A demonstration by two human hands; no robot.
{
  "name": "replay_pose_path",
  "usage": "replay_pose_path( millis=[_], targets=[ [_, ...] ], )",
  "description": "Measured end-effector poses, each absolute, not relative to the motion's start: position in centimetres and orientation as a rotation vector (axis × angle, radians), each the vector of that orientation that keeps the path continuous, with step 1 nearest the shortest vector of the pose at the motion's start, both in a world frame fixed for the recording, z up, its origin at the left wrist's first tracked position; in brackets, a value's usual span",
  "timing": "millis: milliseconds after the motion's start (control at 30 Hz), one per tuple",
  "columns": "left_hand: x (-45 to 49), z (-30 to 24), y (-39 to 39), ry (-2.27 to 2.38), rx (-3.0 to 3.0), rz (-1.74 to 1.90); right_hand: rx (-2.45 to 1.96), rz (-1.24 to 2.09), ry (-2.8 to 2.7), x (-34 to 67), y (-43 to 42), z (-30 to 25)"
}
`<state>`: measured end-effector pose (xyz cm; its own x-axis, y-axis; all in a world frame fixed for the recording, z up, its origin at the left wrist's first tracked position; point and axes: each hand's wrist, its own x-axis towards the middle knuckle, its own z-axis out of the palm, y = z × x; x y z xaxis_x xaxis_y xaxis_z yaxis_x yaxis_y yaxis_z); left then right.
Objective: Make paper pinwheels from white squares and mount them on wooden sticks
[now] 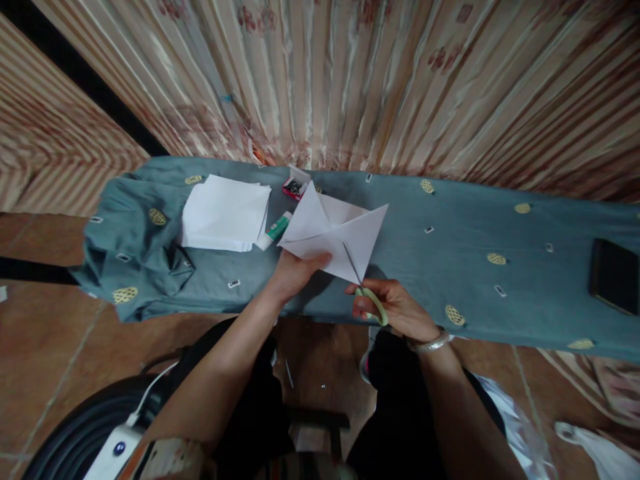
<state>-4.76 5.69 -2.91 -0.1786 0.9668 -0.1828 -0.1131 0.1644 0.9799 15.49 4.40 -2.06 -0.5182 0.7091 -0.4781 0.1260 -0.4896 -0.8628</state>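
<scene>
A white sheet of paper [305,230], with slits running in from its corners, is held just over the cloth-covered table. My left hand [300,270] grips its lower left edge, thumb on top and fingers underneath. In my right hand [387,307] is a pair of scissors [374,303] with pale green handles. Their blades lie along the lower right part of the paper, pointing up and left toward its middle. How far the lower blade is apart from the upper one is hidden. A silver bracelet [431,343] circles my right wrist.
Left of the paper lies a stack of white sheets [225,213]. Between them is a green and white glue tube [275,231]. A small open red box [294,187] with dark metal bits sits behind. A dark phone-like object [615,276] rests at the table's right end.
</scene>
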Motion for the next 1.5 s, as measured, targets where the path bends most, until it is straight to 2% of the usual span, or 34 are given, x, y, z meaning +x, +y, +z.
replay_pose_path(
  millis=[1000,1500],
  targets=[
    [-4.73,-2.85,5.30,1.318,0.929,1.234,-1.248,2.107,-1.357,15.53,4.43,-2.01],
    [-4.75,-2.69,5.20,1.306,0.926,1.236,-1.322,2.085,-1.179,15.29,4.37,-2.12]
  ],
)
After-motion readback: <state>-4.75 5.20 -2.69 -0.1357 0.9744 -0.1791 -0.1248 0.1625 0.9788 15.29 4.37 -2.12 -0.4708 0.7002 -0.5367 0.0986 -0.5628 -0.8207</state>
